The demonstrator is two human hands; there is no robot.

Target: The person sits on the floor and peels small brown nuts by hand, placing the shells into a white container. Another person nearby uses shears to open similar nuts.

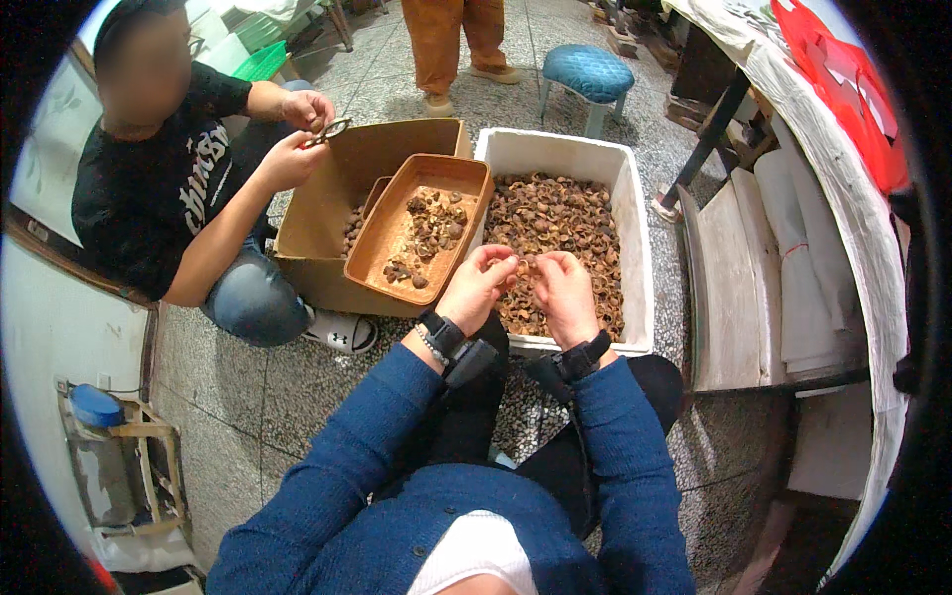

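Observation:
My left hand (480,286) and my right hand (561,294) are raised over the near part of a white foam box (641,245), fingertips close together. Between them is a small brown nut or piece of shell (526,262), too small to tell exactly; both hands pinch at it. Brown broken nut shells (554,216) fill much of the box. Left of it, an orange-brown plastic basket (358,260) rests tilted on an open cardboard box (312,286). Dark nuts and pale crumbs (428,230) lie in the basket, and more nuts (352,229) show in the cardboard box.
A person (171,171) sits at the left, holding a scissor-like tool (331,132) near the cardboard box. Another person's legs (454,44) stand beyond the boxes, beside a blue padded stool (587,74). A cloth-covered table (833,149) and leaning boards (732,282) bound the right side.

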